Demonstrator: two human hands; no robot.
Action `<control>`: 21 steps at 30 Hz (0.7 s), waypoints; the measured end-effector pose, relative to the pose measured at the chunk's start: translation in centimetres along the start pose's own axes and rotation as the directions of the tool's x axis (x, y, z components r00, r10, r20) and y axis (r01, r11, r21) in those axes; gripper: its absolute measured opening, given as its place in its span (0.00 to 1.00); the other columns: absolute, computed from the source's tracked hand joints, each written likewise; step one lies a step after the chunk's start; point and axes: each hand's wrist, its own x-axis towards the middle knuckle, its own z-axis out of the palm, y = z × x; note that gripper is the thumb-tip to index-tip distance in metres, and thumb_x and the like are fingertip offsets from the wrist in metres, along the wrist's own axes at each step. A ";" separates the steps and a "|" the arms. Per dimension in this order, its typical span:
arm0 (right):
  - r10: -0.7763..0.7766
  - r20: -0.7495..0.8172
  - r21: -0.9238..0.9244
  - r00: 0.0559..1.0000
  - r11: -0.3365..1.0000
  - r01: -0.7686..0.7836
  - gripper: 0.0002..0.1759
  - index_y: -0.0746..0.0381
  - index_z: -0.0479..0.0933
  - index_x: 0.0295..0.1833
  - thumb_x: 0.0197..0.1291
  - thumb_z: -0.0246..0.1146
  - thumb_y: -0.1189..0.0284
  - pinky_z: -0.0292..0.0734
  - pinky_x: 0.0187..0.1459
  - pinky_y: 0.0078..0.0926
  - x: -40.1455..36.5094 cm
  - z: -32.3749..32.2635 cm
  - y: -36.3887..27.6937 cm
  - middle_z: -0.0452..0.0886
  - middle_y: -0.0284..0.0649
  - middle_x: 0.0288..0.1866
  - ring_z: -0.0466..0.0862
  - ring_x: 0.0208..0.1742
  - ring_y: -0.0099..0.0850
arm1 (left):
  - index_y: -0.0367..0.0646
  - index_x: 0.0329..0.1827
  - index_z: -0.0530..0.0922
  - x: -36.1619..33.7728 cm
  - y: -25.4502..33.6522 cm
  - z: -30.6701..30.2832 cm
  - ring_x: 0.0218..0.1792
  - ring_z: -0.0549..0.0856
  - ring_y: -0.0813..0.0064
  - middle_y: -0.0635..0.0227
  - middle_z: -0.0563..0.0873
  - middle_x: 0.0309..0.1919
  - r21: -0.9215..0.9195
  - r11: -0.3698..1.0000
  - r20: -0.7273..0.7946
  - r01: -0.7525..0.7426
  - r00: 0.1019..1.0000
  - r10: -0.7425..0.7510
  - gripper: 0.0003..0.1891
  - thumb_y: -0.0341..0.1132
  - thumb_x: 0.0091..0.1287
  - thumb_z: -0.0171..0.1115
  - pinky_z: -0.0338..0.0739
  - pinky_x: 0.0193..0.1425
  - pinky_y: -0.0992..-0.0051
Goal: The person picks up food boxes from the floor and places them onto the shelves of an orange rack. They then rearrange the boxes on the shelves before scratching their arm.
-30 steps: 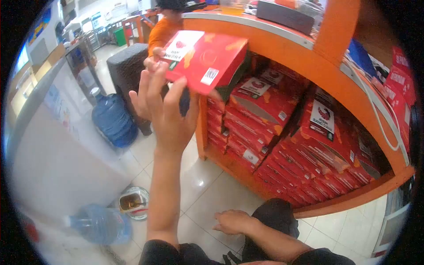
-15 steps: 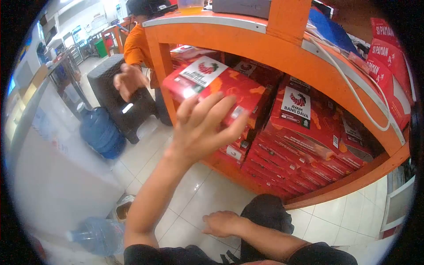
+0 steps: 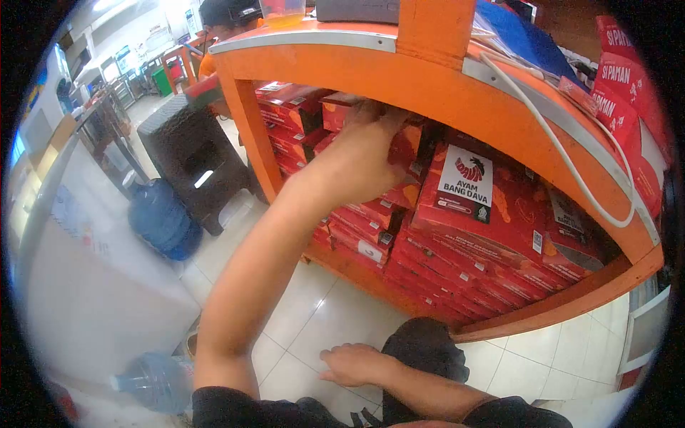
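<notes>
My left hand (image 3: 367, 146) reaches into the orange shelf unit, its bent fingers over the upper edge of a red box (image 3: 407, 153) and its thumb at the box's front side. The hand hides part of that box. Just right of it lies a red box with a white "AYAM BANG DAVA" label (image 3: 465, 178), on top of a stack of red boxes (image 3: 457, 250). My right hand (image 3: 357, 364) rests low beside my dark-clothed knee, fingers loosely extended, with nothing in it.
An orange frame (image 3: 314, 68) surrounds the stacks, and a white cable (image 3: 571, 153) hangs over it. At the left are a dark stool (image 3: 189, 143), a blue water bottle (image 3: 164, 217) and a clear bottle (image 3: 153, 381). Another person (image 3: 228, 18) is behind the unit.
My left hand has moved up and inward, from a tilted labelled red box outside the shelf to the boxes inside. That box's label no longer shows. The other person's raised hand has moved back.
</notes>
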 end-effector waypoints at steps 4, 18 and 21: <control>0.003 0.028 -0.003 1.000 1.000 -0.003 0.28 0.67 0.78 0.57 0.74 0.58 0.51 0.80 0.56 0.58 -0.1 -0.5 -0.5 0.86 0.59 0.50 0.85 0.54 0.58 | 0.43 0.74 0.73 1.7 -1.4 1.1 0.78 0.62 0.37 0.42 0.68 0.76 -0.115 0.992 0.078 0.059 0.996 -0.050 0.35 0.34 0.60 0.67 0.60 0.82 0.51; -0.003 -0.022 -0.011 1.000 1.000 0.003 0.28 0.67 0.78 0.56 0.73 0.59 0.50 0.81 0.56 0.58 -0.6 0.3 -0.2 0.86 0.58 0.50 0.86 0.54 0.58 | 0.39 0.71 0.74 -11.7 4.1 -7.8 0.71 0.75 0.45 0.42 0.67 0.75 0.742 0.634 -0.563 0.217 0.714 0.415 0.38 0.28 0.54 0.79 0.71 0.75 0.50; 0.010 0.054 -0.014 0.998 1.000 -0.009 0.28 0.67 0.78 0.56 0.72 0.60 0.50 0.81 0.55 0.58 -0.1 -0.4 -0.7 0.86 0.58 0.50 0.86 0.54 0.58 | 0.42 0.80 0.60 -11.1 1.5 -10.9 0.72 0.74 0.52 0.53 0.69 0.75 0.481 0.875 -0.556 0.046 0.788 0.264 0.54 0.24 0.48 0.83 0.74 0.73 0.50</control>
